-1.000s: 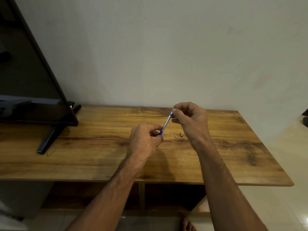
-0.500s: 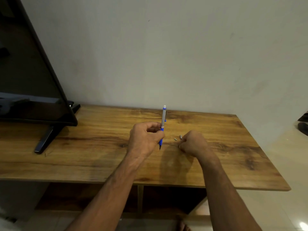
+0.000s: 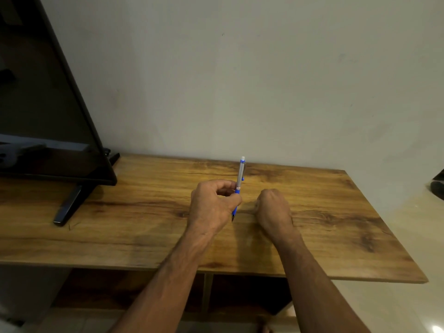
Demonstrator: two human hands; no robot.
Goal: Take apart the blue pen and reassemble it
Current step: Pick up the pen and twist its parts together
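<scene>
One blue pen (image 3: 237, 188), a slim grey-and-blue barrel with a white top, stands nearly upright above the desk (image 3: 149, 212), pinched by the left hand (image 3: 212, 205). The right hand (image 3: 272, 207) rests just beside it on the wood-grain surface, fingers curled under; whether it grips anything cannot be told. One dark flat screen (image 3: 45, 111) stands at the far left on a black foot

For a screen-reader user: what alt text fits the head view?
A left hand holds a blue pen upright over a wooden table, while the right hand rests closed on the tabletop beside it. A dark screen stands at the left before a pale wall.
</scene>
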